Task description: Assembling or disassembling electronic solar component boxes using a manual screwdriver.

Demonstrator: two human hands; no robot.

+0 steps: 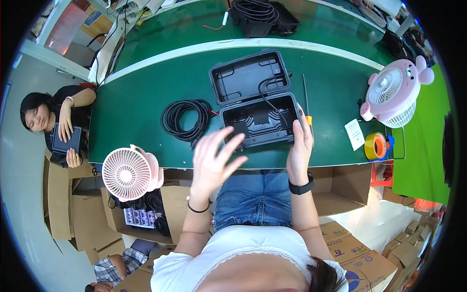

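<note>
The cable coil (169,120) lies left of the case (245,82) on the table (335,92)

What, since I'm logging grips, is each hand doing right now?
Left hand: open, spread, holding nothing.
Right hand: holding the open black case by its right side.

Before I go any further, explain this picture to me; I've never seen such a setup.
There is no machine here, just a person's two bare hands. The one picture comes from a wide camera worn on the head, looking down, so straight edges curve.

The right hand holds the right end of an open black box, its lid tipped back. The left hand has its fingers spread near the box's left end; whether it touches, I can't tell.

On the green table, a coiled cable lies left of the box and a screwdriver right of it. Farther right are yellow tape and a pink fan.
</note>
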